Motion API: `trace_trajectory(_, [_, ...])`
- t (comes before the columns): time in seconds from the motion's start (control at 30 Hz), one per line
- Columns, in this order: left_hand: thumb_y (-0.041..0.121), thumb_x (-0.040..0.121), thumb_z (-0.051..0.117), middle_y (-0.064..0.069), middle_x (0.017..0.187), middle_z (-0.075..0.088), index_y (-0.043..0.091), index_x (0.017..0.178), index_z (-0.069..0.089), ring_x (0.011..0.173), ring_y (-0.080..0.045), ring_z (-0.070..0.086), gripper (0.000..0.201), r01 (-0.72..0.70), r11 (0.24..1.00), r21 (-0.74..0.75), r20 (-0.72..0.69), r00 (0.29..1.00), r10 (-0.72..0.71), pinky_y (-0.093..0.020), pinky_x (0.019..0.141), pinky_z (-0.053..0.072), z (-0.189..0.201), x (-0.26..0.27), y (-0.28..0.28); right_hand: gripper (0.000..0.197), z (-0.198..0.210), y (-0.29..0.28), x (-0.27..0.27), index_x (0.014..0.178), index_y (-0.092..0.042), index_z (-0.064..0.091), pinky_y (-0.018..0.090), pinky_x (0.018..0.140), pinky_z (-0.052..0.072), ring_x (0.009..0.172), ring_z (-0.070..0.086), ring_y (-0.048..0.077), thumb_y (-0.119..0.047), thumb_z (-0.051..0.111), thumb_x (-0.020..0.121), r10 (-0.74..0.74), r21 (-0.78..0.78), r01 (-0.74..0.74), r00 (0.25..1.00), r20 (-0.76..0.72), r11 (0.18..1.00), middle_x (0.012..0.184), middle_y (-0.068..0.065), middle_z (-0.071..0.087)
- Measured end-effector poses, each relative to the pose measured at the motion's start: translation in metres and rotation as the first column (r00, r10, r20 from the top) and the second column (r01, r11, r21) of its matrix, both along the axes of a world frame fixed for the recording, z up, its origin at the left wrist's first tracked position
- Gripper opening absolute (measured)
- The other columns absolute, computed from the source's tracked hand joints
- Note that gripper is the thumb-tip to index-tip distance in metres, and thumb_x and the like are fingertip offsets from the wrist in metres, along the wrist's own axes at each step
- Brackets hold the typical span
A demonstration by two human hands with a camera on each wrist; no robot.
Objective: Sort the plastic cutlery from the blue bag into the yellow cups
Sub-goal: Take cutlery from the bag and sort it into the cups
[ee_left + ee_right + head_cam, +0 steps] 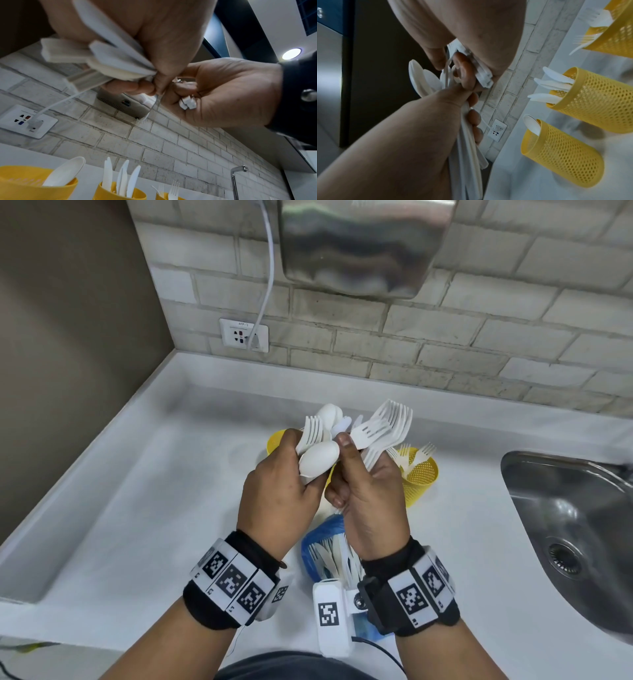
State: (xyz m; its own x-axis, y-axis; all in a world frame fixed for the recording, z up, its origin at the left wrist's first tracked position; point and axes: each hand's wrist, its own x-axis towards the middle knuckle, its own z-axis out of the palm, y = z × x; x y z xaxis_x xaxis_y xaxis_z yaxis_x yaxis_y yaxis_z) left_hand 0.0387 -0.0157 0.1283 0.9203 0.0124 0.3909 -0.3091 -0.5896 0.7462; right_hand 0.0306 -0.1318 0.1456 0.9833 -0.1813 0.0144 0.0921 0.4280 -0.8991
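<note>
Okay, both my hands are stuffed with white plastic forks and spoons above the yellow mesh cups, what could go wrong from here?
1. The left hand grips a mixed bunch of white plastic spoons and forks; pulling one free may drop others onto the white counter.
2. The right hand holds a fanned bundle of white plastic forks; some may slip out.
3. The yellow mesh cups stand close together, so a piece could land in the wrong one.

Three yellow cups [590,93] stand on the counter. One blue bag [317,546]. Two hands. One sink [575,529]. One wall socket [244,334].
</note>
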Motion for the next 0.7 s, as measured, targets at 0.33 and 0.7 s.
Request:
trace_trajectory(0.33, [0.036, 0.089, 0.075, 0.002, 0.092, 0.071, 0.02, 0.112, 0.053, 0.078, -0.031, 0.066, 0.035, 0.009, 0.996, 0.085, 0.03, 0.999, -0.011, -0.033, 0.06, 0.05, -0.002, 0.001, 0.0, 0.033, 0.017, -0.019, 0.001, 0.074, -0.014, 0.05, 0.031, 0.048, 0.034, 0.046, 0.04, 0.02, -0.017, 0.049, 0.107, -0.221, 0.127, 0.223, 0.975, -0.033, 0.966, 0.054, 0.005, 0.043])
trace_trajectory(0.7, [0.018, 0.079, 0.083, 0.009, 0.091, 0.07, 0.029, 0.112, 0.054, 0.071, -0.024, 0.063, 0.045, -0.042, 0.961, 0.272, 0.217, 0.976, -0.019, -0.033, 0.051, 0.052, -0.005, 0.001, 0.003, 0.017, 0.034, -0.05, 0.001, 0.104, -0.016, 0.046, 0.025, 0.044, 0.031, 0.035, 0.034, 0.019, -0.032, 0.043, 0.11, -0.341, 0.068, 0.339, 0.94, 0.017, 0.938, 0.061, 0.008, 0.05])
